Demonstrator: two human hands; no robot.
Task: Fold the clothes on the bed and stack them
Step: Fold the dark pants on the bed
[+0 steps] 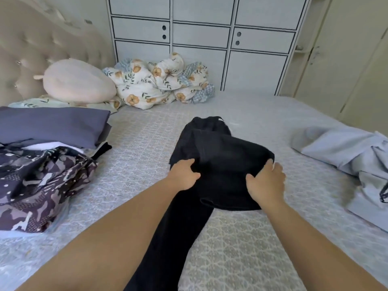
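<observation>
A pair of black trousers [212, 156] lies along the middle of the bed [241, 238], with its lower part folded over onto itself. My left hand [183, 175] grips the folded cloth at its left edge. My right hand [266, 183] holds the fold at its right edge, fingers curled round the fabric. At the left of the bed, folded purple-grey cloth [52, 127] lies on a stack, and a patterned dark garment [39, 185] lies in front of it. A light blue garment [352, 156] lies crumpled at the right.
A floral quilt [159, 80] is bunched at the far side beside a pink plush pillow [77, 80]. A padded headboard [31, 49] runs along the left. White cupboards [201, 38] stand behind the bed.
</observation>
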